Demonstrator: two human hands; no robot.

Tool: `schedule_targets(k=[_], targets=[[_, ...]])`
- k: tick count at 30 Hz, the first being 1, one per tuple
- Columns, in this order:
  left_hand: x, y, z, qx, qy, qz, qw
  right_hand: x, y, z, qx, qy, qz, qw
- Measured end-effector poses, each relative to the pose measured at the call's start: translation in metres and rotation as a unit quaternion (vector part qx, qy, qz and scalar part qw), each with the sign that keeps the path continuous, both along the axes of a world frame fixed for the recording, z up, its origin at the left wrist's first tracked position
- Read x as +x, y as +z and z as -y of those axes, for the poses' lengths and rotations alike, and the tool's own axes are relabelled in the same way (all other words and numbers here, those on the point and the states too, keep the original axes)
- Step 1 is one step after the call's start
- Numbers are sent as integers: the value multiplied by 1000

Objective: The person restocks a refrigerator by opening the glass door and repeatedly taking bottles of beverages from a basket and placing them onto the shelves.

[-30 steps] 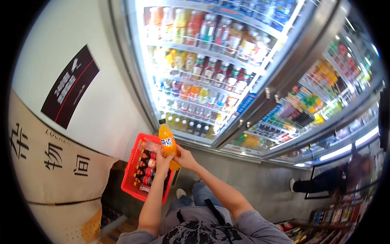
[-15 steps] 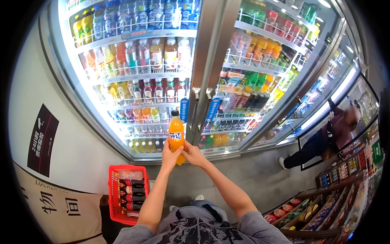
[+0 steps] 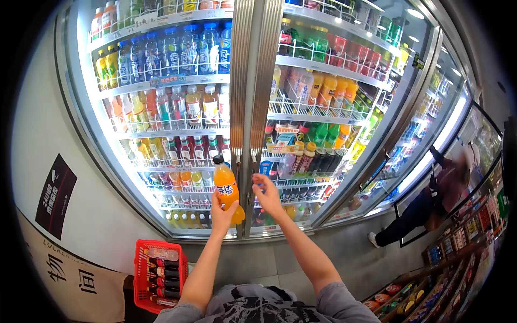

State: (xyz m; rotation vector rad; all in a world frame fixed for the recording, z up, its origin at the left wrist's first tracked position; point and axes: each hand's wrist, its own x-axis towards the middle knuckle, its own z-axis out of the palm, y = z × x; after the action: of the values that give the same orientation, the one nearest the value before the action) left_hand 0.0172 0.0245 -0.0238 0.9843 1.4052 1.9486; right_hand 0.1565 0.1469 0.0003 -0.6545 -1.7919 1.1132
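Gripping the orange bottle (image 3: 222, 177) around its lower half, the left hand (image 3: 221, 216) held it in front of the left cooler door (image 3: 183, 133), with the black cap up and leaning a little to the left. The thumb lay across the front, below the lettered label. The right hand (image 3: 268, 198) was apart from the bottle and appeared to hold nothing, its fingers parted and loosely bent near the right door handle (image 3: 254, 166); whether a fingertip touched the metal could not be told.

The step in hand seemed to be a one-handed hold on the bottle, with the other hand free beside the handles. Any pull there would have called for hooking the right fingers fully around the bar while the left kept the bottle clear of the door's swing.

Behind the glass of the right cooler door (image 3: 323, 116), bottles and cans lined the racks. Lower down, to the left, a red basket (image 3: 138, 277) held a row of dark bottles (image 3: 164, 273) lying on their sides and a clear item (image 3: 161, 254) at its far end. Well apart, on the right, another person (image 3: 444, 185) stood near a farther cooler.
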Motion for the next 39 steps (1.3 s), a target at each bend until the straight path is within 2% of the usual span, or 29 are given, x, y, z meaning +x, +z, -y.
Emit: schedule_targets(k=[2, 7, 9, 10, 11, 13, 19, 21, 23, 25, 30, 35, 37, 39], targets=[[0, -2, 1, -8, 12, -6, 1000, -9, -4, -17, 39, -147, 15, 988], [-9, -3, -3, -18, 7, -26, 999, -39, 4, -39, -35, -147, 4, 989], [-17, -4, -7, -15, 10, -31, 999, -48, 11, -47, -87, -116, 59, 988], [-22, -5, -7, -18, -5, -45, 999, -57, 4, -53, -144, -89, -16, 985], [-26, -5, -8, -22, -22, -58, 998, -62, 0, -57, -180, -69, -42, 980], [-32, -5, -9, 1, -28, -46, 999, -65, -7, -61, -182, -74, -50, 979], [-40, -1, -10, -23, -63, -80, 995, -75, -3, -50, -208, -116, -100, 966], [-41, -3, -8, -15, -71, -39, 997, -79, -4, -48, -210, -134, -99, 963], [-45, -5, -9, -29, -82, -48, 995, -79, -3, -51, -214, -157, -102, 959], [-49, -13, -5, -36, -114, -20, 993, -78, 0, -48, -250, -101, -163, 949], [-60, -12, 9, -24, -111, -27, 993, -86, 9, -43, -261, -182, -135, 938], [-66, -23, 24, -14, -129, 17, 991, -85, 6, -40, -265, -183, -130, 938], [-70, -18, 31, -48, -127, 19, 991, -89, 5, -35, -263, -234, -153, 923], [-74, -27, 32, -46, -119, 5, 992, -81, -2, -20, -254, -236, -161, 924]])
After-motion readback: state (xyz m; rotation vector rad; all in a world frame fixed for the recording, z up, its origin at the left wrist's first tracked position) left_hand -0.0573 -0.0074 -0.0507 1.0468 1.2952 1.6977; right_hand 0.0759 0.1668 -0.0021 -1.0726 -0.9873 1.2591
